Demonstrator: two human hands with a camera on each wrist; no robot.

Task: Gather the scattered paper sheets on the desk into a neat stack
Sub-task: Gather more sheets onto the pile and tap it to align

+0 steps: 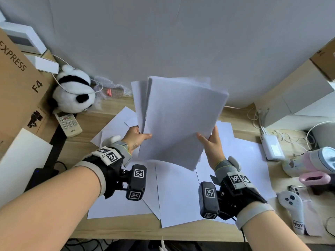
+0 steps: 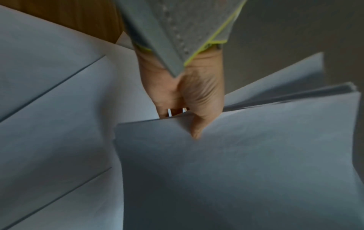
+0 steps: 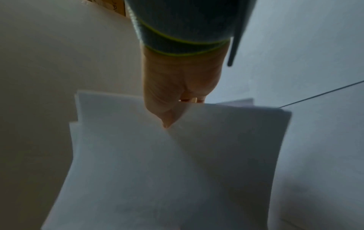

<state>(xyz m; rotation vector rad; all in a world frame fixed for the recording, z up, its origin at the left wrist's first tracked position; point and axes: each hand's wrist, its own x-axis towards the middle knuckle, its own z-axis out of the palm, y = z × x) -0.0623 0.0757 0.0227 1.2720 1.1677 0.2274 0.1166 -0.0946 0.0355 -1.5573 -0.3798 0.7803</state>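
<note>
A bundle of white paper sheets [image 1: 179, 120] is held up above the wooden desk [image 1: 117, 230], its far end fanned apart and uneven. My left hand [image 1: 137, 137] pinches the bundle's left edge, thumb on top. My right hand [image 1: 211, 142] pinches the right edge, thumb over the top sheet. In the left wrist view the left hand [image 2: 189, 109] grips the bundle [image 2: 246, 163] with the thumb on its face. The right wrist view shows the right hand [image 3: 177, 96] with its thumb pressed on the bundle [image 3: 177, 171]. Several loose sheets [image 1: 177, 196] still lie spread on the desk below.
A panda plush [image 1: 72, 93] and a remote control [image 1: 68, 124] sit at the back left beside a cardboard box [image 1: 20, 84]. On the right lie a white power bank [image 1: 272, 146], cables, a pastel bottle [image 1: 311, 161], a phone and a grey controller [image 1: 292, 207].
</note>
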